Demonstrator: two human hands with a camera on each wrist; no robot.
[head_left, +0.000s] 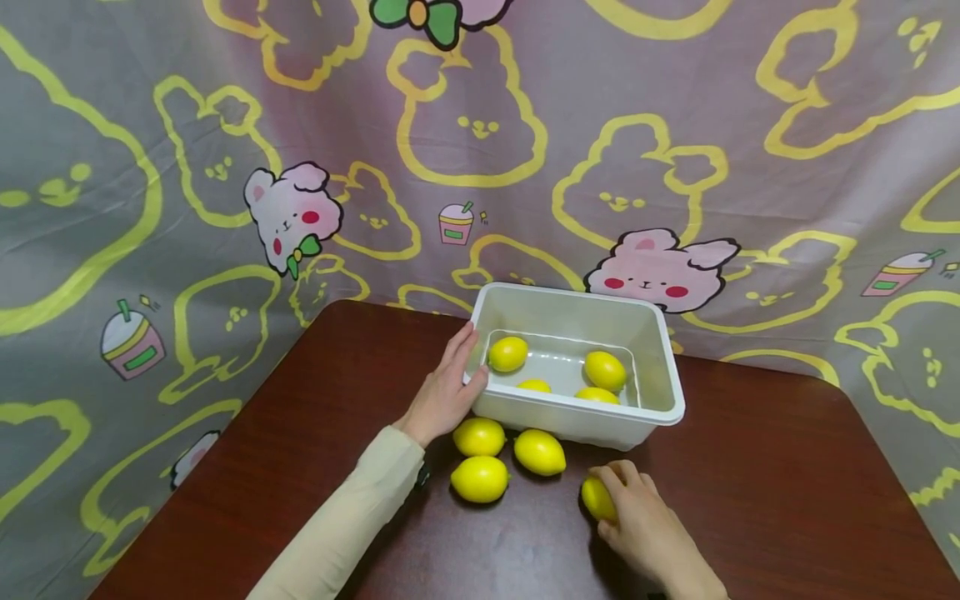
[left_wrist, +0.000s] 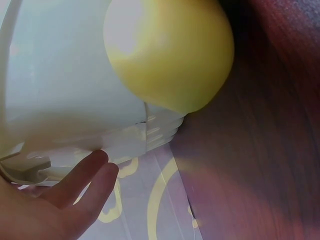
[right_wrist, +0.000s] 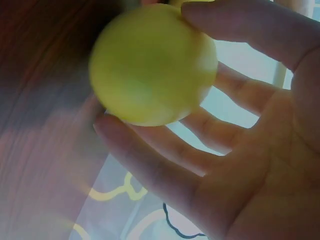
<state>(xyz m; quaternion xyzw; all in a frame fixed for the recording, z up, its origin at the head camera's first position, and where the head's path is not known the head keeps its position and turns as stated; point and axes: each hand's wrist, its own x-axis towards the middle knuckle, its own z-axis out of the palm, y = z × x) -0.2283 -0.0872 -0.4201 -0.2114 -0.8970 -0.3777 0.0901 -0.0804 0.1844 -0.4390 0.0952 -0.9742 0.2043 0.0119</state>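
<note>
In the head view my left hand point(head_left: 442, 392) rests against the left side of a white plastic bin point(head_left: 577, 417), its thumb by the front corner of the rim. The left wrist view shows two of its fairly straight fingers point(left_wrist: 82, 180) touching the outer wall. My right hand point(head_left: 645, 521) grips a lemon point(head_left: 597, 498) on the table in front of the bin. From the right wrist, thumb and fingers curve round that yellow fruit point(right_wrist: 152, 70). Several lemons lie inside the bin, among them one at the left point(head_left: 508, 354) and one at the right point(head_left: 604, 371).
Three more lemons sit on the dark brown table point(head_left: 360, 375) near the left forearm: one point(head_left: 480, 437) close to the bin, one point(head_left: 480, 480) in front of it, another point(head_left: 540, 452) to the right. A patterned cloth point(head_left: 525, 225) hangs behind the table.
</note>
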